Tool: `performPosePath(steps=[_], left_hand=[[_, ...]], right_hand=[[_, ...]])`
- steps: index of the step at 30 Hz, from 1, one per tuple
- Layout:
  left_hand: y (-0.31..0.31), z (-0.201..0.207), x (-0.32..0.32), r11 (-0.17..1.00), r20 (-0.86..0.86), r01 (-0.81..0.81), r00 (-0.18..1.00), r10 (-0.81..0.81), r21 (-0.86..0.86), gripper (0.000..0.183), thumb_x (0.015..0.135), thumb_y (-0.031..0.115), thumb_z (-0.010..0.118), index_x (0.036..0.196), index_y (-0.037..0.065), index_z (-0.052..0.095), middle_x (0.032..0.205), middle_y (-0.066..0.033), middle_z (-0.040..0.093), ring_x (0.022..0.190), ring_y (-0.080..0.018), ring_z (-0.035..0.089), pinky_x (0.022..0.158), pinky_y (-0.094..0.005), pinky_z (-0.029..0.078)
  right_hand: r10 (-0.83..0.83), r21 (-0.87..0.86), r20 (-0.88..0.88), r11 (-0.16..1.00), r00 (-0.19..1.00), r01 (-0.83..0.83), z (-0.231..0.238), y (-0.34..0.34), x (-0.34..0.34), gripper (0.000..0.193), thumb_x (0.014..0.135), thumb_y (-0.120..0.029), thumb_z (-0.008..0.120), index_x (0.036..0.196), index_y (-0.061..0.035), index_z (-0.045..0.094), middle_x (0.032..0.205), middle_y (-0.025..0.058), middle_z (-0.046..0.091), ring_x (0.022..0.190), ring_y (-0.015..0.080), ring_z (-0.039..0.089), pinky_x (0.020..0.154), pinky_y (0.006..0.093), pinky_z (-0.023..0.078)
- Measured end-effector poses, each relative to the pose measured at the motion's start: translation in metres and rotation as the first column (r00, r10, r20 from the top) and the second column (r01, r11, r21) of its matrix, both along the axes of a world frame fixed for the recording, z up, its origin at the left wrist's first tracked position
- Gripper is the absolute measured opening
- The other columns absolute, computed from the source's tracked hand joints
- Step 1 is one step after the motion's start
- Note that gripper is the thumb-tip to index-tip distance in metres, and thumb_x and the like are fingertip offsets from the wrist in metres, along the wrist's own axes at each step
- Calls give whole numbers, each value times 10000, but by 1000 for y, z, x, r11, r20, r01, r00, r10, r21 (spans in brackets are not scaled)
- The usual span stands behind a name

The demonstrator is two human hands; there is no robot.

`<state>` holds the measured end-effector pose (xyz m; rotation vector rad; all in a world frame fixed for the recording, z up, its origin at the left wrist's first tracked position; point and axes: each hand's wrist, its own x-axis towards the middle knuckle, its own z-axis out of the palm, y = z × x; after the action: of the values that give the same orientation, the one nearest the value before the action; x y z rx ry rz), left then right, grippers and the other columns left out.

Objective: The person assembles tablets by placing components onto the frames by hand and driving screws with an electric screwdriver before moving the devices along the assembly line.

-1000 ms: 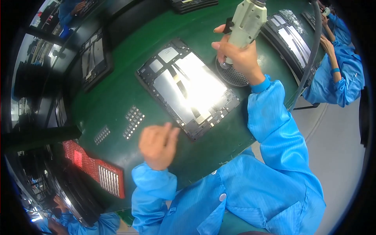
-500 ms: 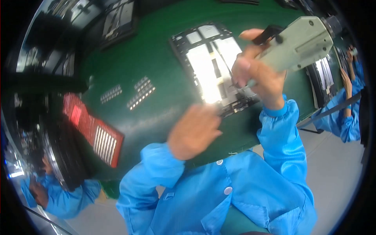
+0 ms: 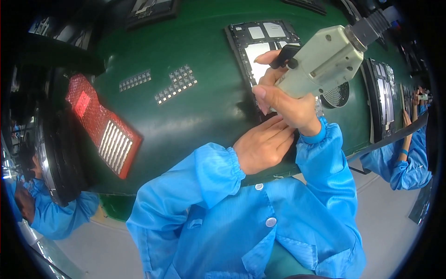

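My right hand (image 3: 292,106) is wrapped round a pale green electric screwdriver (image 3: 320,63) with a black lever, its thick end pointing to the upper right. The screwdriver's tip is hidden behind my fingers. Beneath it lies an opened tablet-like device (image 3: 255,50), a black frame with silvery-white panels, flat on the green table. My left hand (image 3: 264,145) rests palm down at the device's near end, fingers stretched toward the spot below my right hand. Its fingertips are partly covered, so anything under them cannot be seen.
Strips of small parts (image 3: 176,83) and a red bubble-wrap pouch (image 3: 86,104) with rows of white pieces lie left on the green table (image 3: 209,128). A round mesh dish (image 3: 336,95) and another opened device (image 3: 382,100) stand right. Co-workers' blue sleeves (image 3: 390,160) show at both sides.
My left hand has moved right and come to the device's near end, beside my right hand. The screwdriver sits further left over the device. The view has shifted, uncovering the mesh dish.
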<state>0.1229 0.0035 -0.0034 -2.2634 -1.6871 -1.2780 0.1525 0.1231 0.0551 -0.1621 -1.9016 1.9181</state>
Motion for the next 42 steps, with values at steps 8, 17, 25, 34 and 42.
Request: performPosePath(steps=[8,17,25,34,42], left_hand=[[2,-3,2,1000,-1,-16,1000,16,15,302,620,55,574,884,-87,616,992,-176,588,1040,-296,544,974,-398,412],[0,-5,4,999,-4,-27,1000,27,17,254,631,82,564,830,-67,612,980,-162,591,1035,-285,542,971,-383,409],[4,-1,-3,999,2,-45,999,45,12,255,636,43,596,880,-31,600,858,-125,563,855,-283,573,782,-395,478],[-3,8,-39,931,-310,-342,905,291,-126,303,736,88,609,1002,-56,594,1075,-198,592,1096,-312,544,919,-426,437],[47,20,-153,856,-354,-500,830,431,-130,233,774,94,610,989,6,593,1029,-154,593,1025,-321,553,870,-415,464]], right_hand=[[-29,13,32,999,999,29,-2,1,1,415,766,39,605,1140,42,425,586,45,501,487,121,505,457,246,420],[-7,68,35,998,999,5,-8,-1,4,361,755,53,609,1075,20,445,620,62,500,499,138,494,454,258,418],[3,55,-72,999,997,1,-12,-9,1,349,726,65,626,1030,-2,466,630,66,503,504,138,494,451,261,426],[-133,-86,-368,990,920,108,17,42,25,551,756,-29,622,1256,32,398,739,85,559,660,206,583,635,291,483],[-35,-235,-52,972,998,22,1,56,33,730,742,-36,688,1350,-9,285,1028,169,605,774,210,639,723,308,516]])
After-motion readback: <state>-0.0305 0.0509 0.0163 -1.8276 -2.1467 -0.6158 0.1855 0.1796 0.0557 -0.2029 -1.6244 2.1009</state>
